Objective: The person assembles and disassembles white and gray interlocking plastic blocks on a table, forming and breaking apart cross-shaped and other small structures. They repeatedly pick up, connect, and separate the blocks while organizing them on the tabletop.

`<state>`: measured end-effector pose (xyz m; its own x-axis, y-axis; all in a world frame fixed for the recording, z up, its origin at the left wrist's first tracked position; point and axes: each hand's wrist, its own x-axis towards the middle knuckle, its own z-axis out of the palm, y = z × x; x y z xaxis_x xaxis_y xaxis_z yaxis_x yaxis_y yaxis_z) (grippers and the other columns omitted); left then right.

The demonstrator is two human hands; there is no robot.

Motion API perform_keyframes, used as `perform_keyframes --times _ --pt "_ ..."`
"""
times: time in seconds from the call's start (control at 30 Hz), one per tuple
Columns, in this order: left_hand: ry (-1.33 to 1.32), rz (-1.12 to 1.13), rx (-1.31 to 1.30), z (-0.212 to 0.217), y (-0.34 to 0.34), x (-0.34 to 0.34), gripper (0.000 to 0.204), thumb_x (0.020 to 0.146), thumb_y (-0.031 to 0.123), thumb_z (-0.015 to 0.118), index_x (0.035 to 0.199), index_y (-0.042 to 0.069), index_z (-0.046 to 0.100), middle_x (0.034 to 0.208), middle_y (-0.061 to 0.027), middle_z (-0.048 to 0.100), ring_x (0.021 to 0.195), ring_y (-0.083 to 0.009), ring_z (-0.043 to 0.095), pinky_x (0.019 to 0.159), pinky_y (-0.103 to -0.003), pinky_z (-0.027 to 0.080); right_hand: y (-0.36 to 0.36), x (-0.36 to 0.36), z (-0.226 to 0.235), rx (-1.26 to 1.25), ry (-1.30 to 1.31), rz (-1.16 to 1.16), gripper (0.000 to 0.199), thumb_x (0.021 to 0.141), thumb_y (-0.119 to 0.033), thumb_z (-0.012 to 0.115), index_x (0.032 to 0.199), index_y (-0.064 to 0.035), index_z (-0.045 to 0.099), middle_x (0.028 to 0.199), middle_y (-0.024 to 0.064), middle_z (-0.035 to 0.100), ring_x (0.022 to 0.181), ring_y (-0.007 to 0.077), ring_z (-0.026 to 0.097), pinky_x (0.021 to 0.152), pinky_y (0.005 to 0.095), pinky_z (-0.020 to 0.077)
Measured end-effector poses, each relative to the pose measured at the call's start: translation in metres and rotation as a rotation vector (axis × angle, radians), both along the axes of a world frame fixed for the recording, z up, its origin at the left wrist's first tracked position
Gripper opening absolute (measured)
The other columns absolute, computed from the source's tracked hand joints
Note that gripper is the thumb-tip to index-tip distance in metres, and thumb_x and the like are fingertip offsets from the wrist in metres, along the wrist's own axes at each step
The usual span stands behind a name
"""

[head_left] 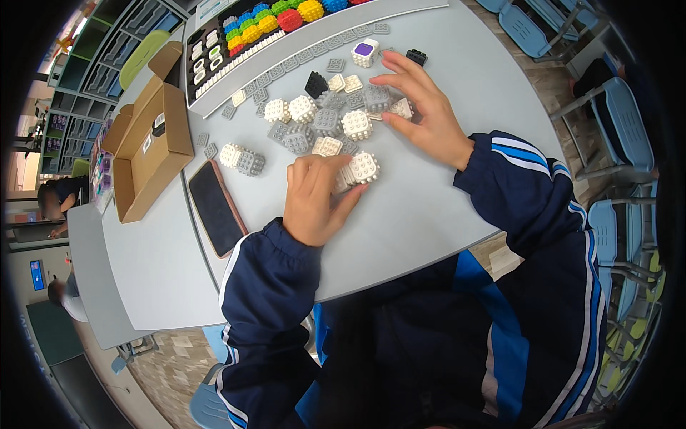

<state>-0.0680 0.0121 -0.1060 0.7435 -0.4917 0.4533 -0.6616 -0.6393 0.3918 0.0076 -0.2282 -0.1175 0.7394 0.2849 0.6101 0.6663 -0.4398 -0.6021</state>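
Observation:
My left hand (314,189) is closed, its thumb and fingers pinching a white studded block (364,166) just above the near part of the table. Some of that block is hidden behind the fingers. My right hand (429,111) is open, thumb and fingers spread on either side of a grey studded block (376,98); whether a fingertip touches it I cannot tell. Between the hands stands a white studded cube (356,124). A loose pile of grey studded blocks (327,121) and white ones lies just beyond my left hand, with a black studded piece (316,84) behind it.
A long tray (214,96) of coloured blocks runs along the far side, with a row of grey flat pieces before it. A white block with a purple face (364,51) stands nearby. At left are an open cardboard box (161,168), a phone (216,207) and a white-grey block pair (241,159).

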Motion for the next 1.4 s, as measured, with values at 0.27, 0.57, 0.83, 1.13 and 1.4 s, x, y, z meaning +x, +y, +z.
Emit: perform_keyframes --times 0.27,0.57,0.83,1.13,1.4 --pt "-0.003 -0.047 -0.307 -0.001 0.001 -0.004 0.048 0.077 0.007 0.078 0.118 -0.003 0.056 0.106 -0.0189 0.06 0.09 -0.0331 0.061 0.081 -0.037 0.05 0.004 -0.029 0.026 -0.037 -0.202 0.273 0.039 0.082 -0.024 0.078 0.113 -0.0053 0.065 0.115 0.0132 0.058 0.102 0.029 0.057 0.086 0.0379 0.0494" --pt "0.241 -0.269 -0.411 -0.009 0.0 -0.025 0.045 0.086 0.005 0.064 0.127 -0.004 0.046 0.099 -0.0226 0.061 0.081 -0.0355 0.064 0.07 -0.038 0.052 0.015 -0.044 0.014 -0.169 0.097 0.643 0.046 0.087 -0.045 0.069 0.086 0.0001 0.061 0.081 0.0126 0.058 0.079 0.0286 0.054 0.067 0.0384 0.0458" --pt "0.261 -0.313 -0.568 -0.013 -0.011 -0.033 0.03 0.094 0.002 0.054 0.122 -0.002 0.044 0.099 -0.0196 0.058 0.08 -0.0229 0.058 0.072 -0.033 0.048 0.015 -0.053 0.015 -0.042 0.374 0.798 0.035 0.091 -0.031 0.066 0.083 0.0014 0.056 0.075 0.0135 0.05 0.073 0.0287 0.049 0.066 0.0378 0.0422" --pt "0.374 -0.284 -0.687 -0.014 -0.015 -0.036 0.019 0.098 0.006 0.049 0.114 0.003 0.039 0.099 -0.0149 0.055 0.077 -0.0144 0.049 0.071 -0.029 0.044 0.012 -0.05 0.016 -0.08 0.55 0.858 0.037 0.098 -0.034 0.054 0.091 0.002 0.053 0.081 0.0136 0.049 0.076 0.0269 0.049 0.07 0.0371 0.0415" --pt "0.709 -0.129 -0.951 0.0 -0.016 -0.039 0.025 0.104 0.026 0.044 0.115 0.004 0.037 0.102 -0.0112 0.055 0.08 -0.0104 0.048 0.071 -0.027 0.042 0.009 -0.054 0.026 0.009 0.862 0.904 0.043 0.099 -0.043 0.053 0.104 -0.0003 0.056 0.094 0.0119 0.055 0.084 0.0244 0.055 0.076 0.034 0.0437"
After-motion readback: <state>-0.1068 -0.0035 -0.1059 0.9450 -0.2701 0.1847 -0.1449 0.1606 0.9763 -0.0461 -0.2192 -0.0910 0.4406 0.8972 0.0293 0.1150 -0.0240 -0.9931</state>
